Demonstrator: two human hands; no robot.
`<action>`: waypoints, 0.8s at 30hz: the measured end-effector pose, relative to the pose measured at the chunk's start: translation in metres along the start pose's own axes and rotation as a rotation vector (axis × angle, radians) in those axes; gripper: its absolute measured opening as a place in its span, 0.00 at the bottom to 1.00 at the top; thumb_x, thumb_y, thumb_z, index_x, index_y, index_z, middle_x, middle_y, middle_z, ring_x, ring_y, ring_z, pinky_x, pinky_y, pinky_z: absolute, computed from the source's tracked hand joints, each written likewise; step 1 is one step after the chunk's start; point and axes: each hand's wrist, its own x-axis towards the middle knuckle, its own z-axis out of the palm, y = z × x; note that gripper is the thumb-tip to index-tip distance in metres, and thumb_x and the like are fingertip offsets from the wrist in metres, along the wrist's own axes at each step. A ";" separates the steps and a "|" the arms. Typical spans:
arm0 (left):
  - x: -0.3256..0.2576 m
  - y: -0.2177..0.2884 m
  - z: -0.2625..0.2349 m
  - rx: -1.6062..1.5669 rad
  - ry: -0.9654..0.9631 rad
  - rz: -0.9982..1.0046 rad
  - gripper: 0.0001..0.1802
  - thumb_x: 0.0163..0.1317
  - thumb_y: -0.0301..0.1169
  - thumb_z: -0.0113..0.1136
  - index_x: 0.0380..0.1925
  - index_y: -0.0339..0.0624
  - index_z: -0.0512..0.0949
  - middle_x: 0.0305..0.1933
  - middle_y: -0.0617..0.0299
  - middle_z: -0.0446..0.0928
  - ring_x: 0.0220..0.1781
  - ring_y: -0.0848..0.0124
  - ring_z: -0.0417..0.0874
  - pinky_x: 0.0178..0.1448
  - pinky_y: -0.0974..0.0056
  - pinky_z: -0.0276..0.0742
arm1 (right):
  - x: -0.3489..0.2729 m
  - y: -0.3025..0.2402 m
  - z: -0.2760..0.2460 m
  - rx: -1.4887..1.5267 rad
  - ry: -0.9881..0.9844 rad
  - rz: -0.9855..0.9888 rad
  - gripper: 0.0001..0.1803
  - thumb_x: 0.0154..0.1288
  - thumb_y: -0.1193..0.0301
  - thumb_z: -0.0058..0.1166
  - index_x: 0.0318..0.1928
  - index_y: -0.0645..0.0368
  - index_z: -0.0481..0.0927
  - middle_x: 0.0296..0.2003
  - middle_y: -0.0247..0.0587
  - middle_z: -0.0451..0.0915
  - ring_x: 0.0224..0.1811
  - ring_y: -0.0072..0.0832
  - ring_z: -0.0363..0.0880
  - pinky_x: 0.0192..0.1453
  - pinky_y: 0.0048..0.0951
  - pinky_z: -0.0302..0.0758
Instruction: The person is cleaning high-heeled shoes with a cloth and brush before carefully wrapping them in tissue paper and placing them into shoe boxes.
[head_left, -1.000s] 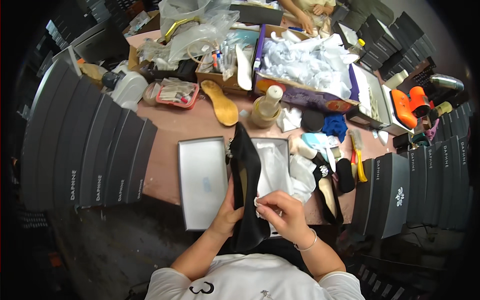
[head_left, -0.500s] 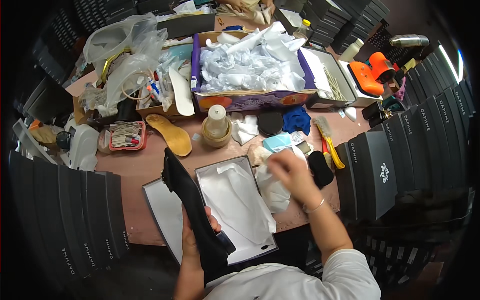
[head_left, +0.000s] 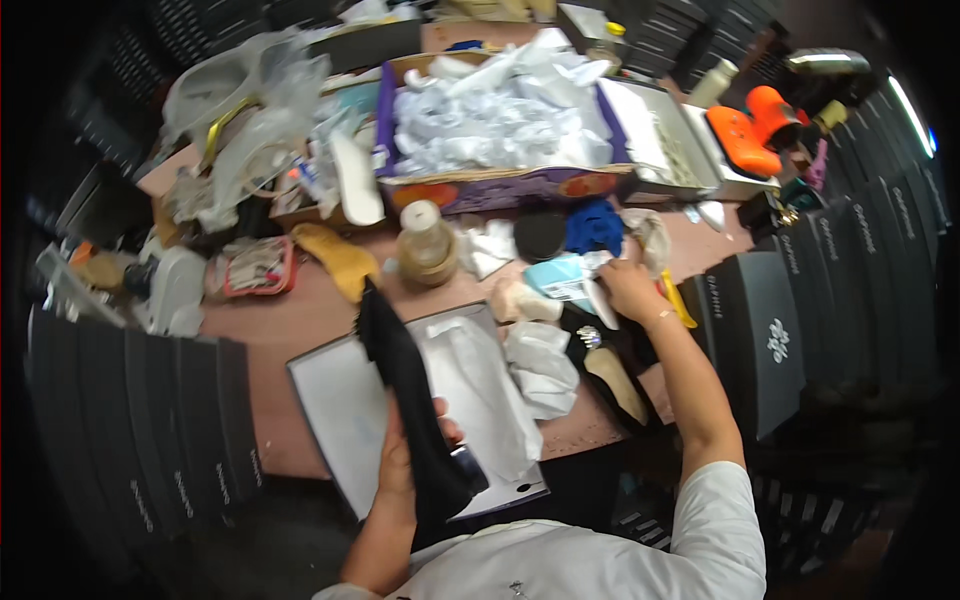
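Left hand (head_left: 405, 455) clamped around a long black shoe (head_left: 405, 400), thumb on its right side, shoe running up and left from the grip toward the tan insole (head_left: 340, 262). Directly under and right of that grip: open shoebox (head_left: 330, 420) lined with white tissue paper (head_left: 480, 385). Up from the shoe tip: cream glue bottle (head_left: 425, 240). Further right: crumpled white paper (head_left: 545, 360), black heeled shoe (head_left: 610, 365) lying beside it on the table (head_left: 290, 310). Right hand (head_left: 625, 290) reached out, fingers closed on a white strip (head_left: 600, 298) over a light blue packet (head_left: 560, 275). Just above that grip: blue cloth (head_left: 595, 225) and black round pad (head_left: 540, 235); yellow tool (head_left: 678, 300) just to its right.
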 end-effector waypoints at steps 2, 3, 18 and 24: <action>-0.001 0.001 0.008 -0.075 -0.074 -0.072 0.46 0.57 0.42 0.67 0.71 0.61 0.50 0.50 0.57 0.70 0.42 0.64 0.81 0.51 0.58 0.79 | -0.010 0.006 0.008 0.077 0.071 -0.040 0.20 0.51 0.72 0.57 0.48 0.57 0.77 0.48 0.45 0.78 0.52 0.45 0.76 0.53 0.48 0.71; -0.004 -0.002 0.008 -0.077 -0.063 -0.086 0.44 0.58 0.44 0.66 0.71 0.61 0.52 0.49 0.58 0.69 0.41 0.66 0.80 0.50 0.60 0.78 | -0.015 0.006 0.009 0.073 0.109 -0.072 0.21 0.52 0.72 0.56 0.49 0.57 0.77 0.50 0.44 0.77 0.54 0.45 0.75 0.54 0.48 0.71; -0.064 -0.029 0.026 -0.019 -0.178 -0.050 0.42 0.62 0.47 0.60 0.71 0.57 0.50 0.48 0.55 0.71 0.36 0.67 0.81 0.44 0.61 0.80 | -0.055 0.001 -0.047 1.020 0.571 0.262 0.18 0.67 0.69 0.50 0.54 0.64 0.76 0.34 0.40 0.81 0.31 0.27 0.78 0.34 0.29 0.74; -0.069 -0.043 0.016 0.021 -0.191 -0.092 0.42 0.65 0.40 0.58 0.73 0.55 0.45 0.49 0.57 0.73 0.42 0.69 0.81 0.49 0.65 0.81 | -0.178 -0.194 -0.105 1.480 0.216 -0.001 0.16 0.60 0.71 0.62 0.47 0.65 0.77 0.34 0.33 0.77 0.30 0.21 0.75 0.31 0.25 0.72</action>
